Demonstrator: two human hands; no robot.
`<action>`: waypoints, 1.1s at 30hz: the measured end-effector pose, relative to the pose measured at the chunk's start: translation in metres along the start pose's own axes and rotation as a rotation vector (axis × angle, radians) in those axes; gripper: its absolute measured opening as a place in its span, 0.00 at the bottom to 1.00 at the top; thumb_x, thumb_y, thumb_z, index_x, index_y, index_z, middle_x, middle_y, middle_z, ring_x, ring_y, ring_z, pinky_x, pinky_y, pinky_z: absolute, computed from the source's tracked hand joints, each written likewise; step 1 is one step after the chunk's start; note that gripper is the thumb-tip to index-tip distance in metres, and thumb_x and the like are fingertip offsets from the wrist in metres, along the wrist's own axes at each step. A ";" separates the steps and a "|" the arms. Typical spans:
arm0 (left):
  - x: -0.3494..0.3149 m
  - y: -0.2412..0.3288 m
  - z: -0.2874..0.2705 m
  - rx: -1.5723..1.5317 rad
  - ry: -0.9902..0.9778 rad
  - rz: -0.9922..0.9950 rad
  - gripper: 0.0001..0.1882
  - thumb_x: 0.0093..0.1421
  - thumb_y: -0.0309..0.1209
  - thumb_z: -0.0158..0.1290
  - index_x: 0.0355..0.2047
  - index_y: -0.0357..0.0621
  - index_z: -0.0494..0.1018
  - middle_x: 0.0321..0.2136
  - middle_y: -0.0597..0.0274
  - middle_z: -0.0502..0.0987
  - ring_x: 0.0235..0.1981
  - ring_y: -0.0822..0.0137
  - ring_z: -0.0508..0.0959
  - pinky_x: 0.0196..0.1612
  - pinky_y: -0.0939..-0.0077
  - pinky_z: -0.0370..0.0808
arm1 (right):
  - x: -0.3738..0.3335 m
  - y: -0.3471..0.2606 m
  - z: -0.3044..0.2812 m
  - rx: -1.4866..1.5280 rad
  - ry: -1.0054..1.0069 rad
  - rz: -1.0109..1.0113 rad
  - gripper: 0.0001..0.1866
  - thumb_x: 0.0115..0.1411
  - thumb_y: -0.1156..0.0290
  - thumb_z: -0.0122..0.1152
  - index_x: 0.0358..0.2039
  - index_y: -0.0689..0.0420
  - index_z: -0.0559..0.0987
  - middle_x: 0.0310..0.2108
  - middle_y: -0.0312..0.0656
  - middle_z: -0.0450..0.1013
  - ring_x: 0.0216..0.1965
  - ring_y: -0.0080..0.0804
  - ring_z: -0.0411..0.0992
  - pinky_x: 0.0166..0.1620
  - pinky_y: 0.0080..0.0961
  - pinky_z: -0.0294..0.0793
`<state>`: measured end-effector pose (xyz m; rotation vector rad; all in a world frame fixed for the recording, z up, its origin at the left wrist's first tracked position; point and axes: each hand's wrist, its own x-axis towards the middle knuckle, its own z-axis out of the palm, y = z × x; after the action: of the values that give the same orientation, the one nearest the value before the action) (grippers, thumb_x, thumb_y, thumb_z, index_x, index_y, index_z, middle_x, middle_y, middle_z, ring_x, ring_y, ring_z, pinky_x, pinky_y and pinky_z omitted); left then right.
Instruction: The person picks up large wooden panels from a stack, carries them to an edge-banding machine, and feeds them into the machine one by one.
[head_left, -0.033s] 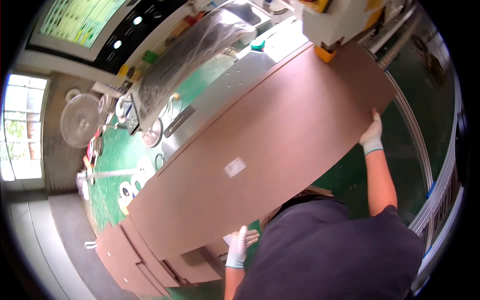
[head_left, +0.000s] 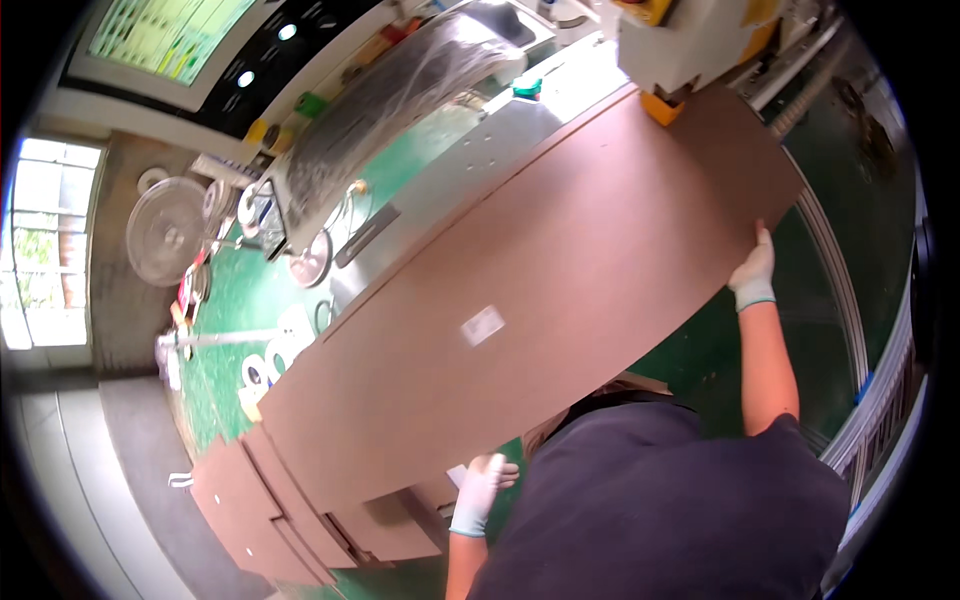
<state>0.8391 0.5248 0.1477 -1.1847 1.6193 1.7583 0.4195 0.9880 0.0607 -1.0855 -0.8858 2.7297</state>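
Across the middle, stretching from seven o'clock to two, lies the long brown panel [head_left: 570, 250]; its great length could let it swing askew if pushed from one end only. Toward half past seven sit smaller brown boards [head_left: 235, 510], whose edges might catch the panel's lower end. At one o'clock the pale machine head [head_left: 700, 45] overhangs the far end, so a sideways shove could scrape the surface. The gloved right hand [head_left: 753, 268], at three o'clock, rests against the edge; whether it grips underneath, I cannot tell. At six, the gloved left hand [head_left: 480, 492] is spread beside the near edge, contact unclear, perhaps offering little support should the panel tip.
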 end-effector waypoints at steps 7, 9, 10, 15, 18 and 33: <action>-0.023 0.060 -0.040 1.423 0.498 0.593 0.46 0.48 0.45 0.71 0.64 0.39 0.68 0.63 0.43 0.70 0.65 0.40 0.67 0.68 0.46 0.63 | -0.124 0.088 0.021 -0.034 0.053 0.192 0.29 0.72 0.46 0.51 0.65 0.52 0.71 0.66 0.41 0.69 0.64 0.43 0.67 0.69 0.45 0.63; 0.002 0.035 -0.074 1.565 0.496 0.449 0.58 0.41 0.49 0.73 0.69 0.40 0.60 0.69 0.39 0.59 0.70 0.32 0.57 0.71 0.38 0.55 | -0.130 0.129 -0.008 -0.036 0.027 0.225 0.30 0.71 0.45 0.52 0.65 0.52 0.71 0.65 0.41 0.69 0.64 0.42 0.67 0.69 0.44 0.63; 0.006 0.045 -0.070 1.511 0.464 0.391 0.62 0.39 0.50 0.74 0.71 0.40 0.56 0.70 0.37 0.55 0.70 0.29 0.54 0.71 0.35 0.52 | -0.128 0.130 0.000 -0.038 0.018 0.225 0.30 0.71 0.45 0.52 0.65 0.52 0.71 0.65 0.41 0.69 0.64 0.42 0.67 0.69 0.44 0.63; 0.025 0.090 -0.026 1.524 0.333 0.218 0.71 0.33 0.52 0.74 0.74 0.42 0.48 0.73 0.32 0.44 0.73 0.23 0.42 0.72 0.28 0.41 | -0.102 0.098 0.016 -0.130 0.089 0.131 0.30 0.68 0.43 0.55 0.63 0.47 0.71 0.63 0.39 0.70 0.62 0.42 0.69 0.65 0.45 0.67; 0.029 0.101 -0.002 1.463 0.263 0.236 0.71 0.35 0.51 0.72 0.76 0.46 0.45 0.74 0.31 0.41 0.74 0.21 0.37 0.72 0.26 0.35 | -0.067 0.078 0.009 -0.137 0.059 0.004 0.31 0.72 0.45 0.49 0.68 0.51 0.68 0.67 0.40 0.68 0.64 0.43 0.67 0.66 0.44 0.67; 0.089 0.104 -0.093 1.281 0.593 0.636 0.45 0.58 0.51 0.60 0.71 0.42 0.60 0.73 0.40 0.56 0.75 0.35 0.51 0.75 0.42 0.46 | -0.127 0.101 0.002 -0.112 -0.083 0.360 0.32 0.69 0.43 0.55 0.65 0.49 0.71 0.64 0.39 0.70 0.64 0.42 0.67 0.69 0.46 0.62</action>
<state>0.7345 0.3970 0.1378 -0.5247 2.9372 0.2050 0.5269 0.8691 0.0848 -1.2713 -0.9466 3.0664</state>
